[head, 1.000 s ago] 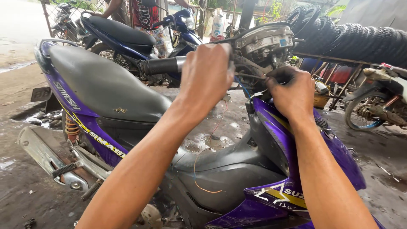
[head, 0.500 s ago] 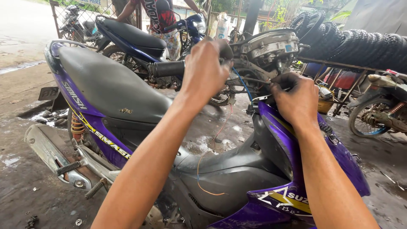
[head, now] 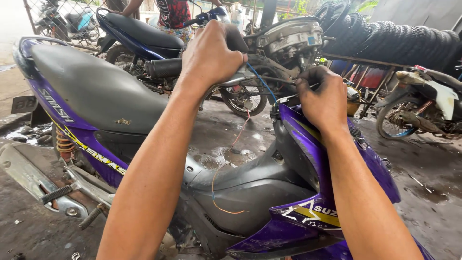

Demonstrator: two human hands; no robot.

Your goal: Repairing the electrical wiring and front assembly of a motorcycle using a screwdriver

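A purple and grey motorbike (head: 269, 202) with a grey seat (head: 96, 91) stands before me, its front panels off. My left hand (head: 211, 53) is closed around the left handlebar near its black grip (head: 163, 68). My right hand (head: 323, 94) is closed on something thin and dark at the steering column, below the bare instrument cluster (head: 291, 36). A blue wire (head: 262, 84) runs between my hands, and thin red and orange wires (head: 226, 159) dangle down over the footwell.
A blue motorbike (head: 139, 33) is parked behind, with a person in a red patterned shirt (head: 173, 12) beside it. Black tyres (head: 399, 41) are stacked on a rack at the back right, above another motorbike (head: 423, 110). The concrete floor (head: 428, 188) is wet and littered.
The view has shifted closer and a little to the right. Both hands stay at the handlebar and steering column. The loose wires now show more clearly.
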